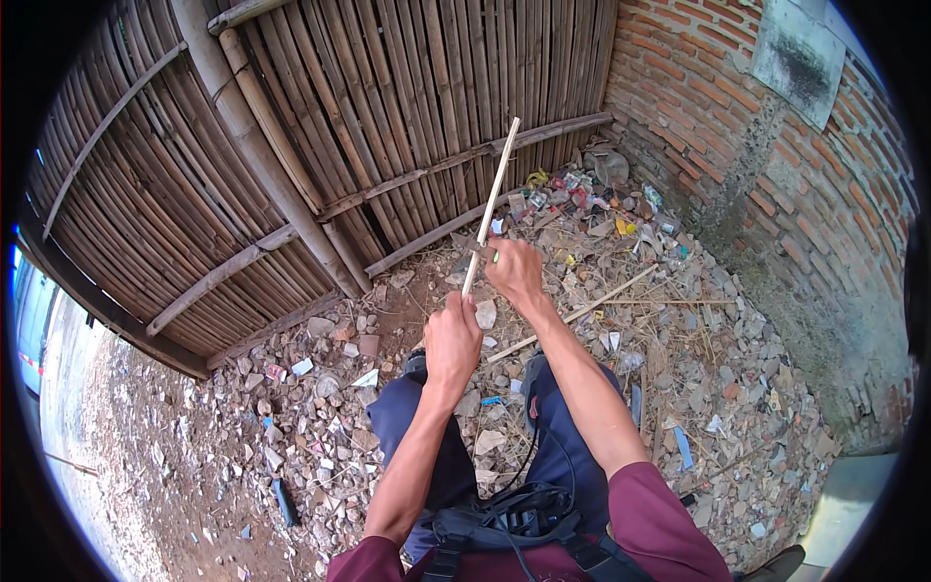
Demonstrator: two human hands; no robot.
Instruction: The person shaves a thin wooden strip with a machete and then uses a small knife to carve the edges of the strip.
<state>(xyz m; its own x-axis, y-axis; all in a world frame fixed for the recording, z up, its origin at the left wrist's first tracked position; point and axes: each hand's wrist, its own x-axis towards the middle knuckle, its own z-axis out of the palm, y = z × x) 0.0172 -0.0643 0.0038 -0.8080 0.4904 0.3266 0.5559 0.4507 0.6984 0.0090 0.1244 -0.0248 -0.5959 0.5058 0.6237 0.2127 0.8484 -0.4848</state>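
Lower end of the pale, slender wooden strip (497, 184) hidden in the left hand (453, 341), grip of the small, green-marked tool (487, 252) mostly covered by the right hand (517, 275), maroon sleeves (669, 519) cut by the lower edge, multicoloured litter scraps (580, 190) too small to identify

No words, numbers or signs can be read here.
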